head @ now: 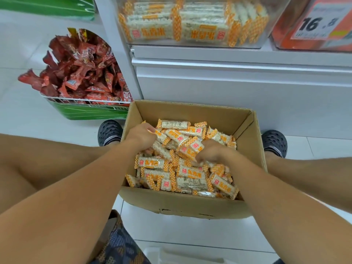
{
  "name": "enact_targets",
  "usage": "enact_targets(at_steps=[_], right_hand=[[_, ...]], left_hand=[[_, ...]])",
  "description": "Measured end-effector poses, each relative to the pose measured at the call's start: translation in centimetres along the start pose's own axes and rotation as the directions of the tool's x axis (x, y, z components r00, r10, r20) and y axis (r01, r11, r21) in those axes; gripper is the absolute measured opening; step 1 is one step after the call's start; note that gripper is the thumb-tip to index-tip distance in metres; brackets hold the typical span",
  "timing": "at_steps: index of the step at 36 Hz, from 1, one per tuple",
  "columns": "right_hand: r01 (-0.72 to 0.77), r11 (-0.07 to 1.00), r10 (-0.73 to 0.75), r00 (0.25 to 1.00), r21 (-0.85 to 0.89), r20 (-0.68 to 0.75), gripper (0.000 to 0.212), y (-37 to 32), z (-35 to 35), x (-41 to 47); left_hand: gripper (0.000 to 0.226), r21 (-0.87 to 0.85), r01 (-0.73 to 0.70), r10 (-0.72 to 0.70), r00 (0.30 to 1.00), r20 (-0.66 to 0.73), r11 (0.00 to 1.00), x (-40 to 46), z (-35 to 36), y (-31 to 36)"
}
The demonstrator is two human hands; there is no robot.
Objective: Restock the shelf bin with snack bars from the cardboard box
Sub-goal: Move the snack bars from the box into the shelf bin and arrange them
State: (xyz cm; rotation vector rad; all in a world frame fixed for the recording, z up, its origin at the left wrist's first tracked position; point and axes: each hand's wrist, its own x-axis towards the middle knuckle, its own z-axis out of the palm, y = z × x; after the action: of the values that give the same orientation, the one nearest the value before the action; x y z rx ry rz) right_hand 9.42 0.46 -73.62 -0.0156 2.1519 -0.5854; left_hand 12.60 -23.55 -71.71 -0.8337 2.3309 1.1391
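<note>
Snack bars (182, 162) lay heaped loose in the cardboard box (190, 204) at the centre of the frame. The left hand (142, 137) curled round bars at the heap's upper left, and the right hand (211, 151) pinched a few at its middle. The slick wrappers looked likely to slip from an overfull grip on the lift to the clear shelf bin (190, 21) at the top of the frame, and dropped bars could scatter across the white floor (190, 231) or towards the basket of red packets (80, 73) at the left.
</note>
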Motion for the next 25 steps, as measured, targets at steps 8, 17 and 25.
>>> enact_targets(at_steps=[8, 17, 25], right_hand=[[0.217, 0.956, -0.217, 0.976, 0.197, -0.024, 0.034, 1.4, -7.4, -1.7], [0.484, 0.875, -0.478, 0.866, 0.003, -0.147, 0.044, -3.9, -7.6, -4.5], [0.488, 0.867, -0.472, 0.87, 0.105, -0.144, 0.049, -4.6, -7.9, -4.6]], left_hand=[[0.012, -0.433, 0.109, 0.003, 0.968, 0.251, 0.895, -1.6, 0.4, 4.0], [0.05, -0.433, 0.009, 0.206, 0.87, 0.447, 0.901, -4.3, -1.1, 7.9], [0.083, -0.534, -0.003, 0.156, 0.957, 0.243, 0.846, -4.6, -0.8, 7.9]])
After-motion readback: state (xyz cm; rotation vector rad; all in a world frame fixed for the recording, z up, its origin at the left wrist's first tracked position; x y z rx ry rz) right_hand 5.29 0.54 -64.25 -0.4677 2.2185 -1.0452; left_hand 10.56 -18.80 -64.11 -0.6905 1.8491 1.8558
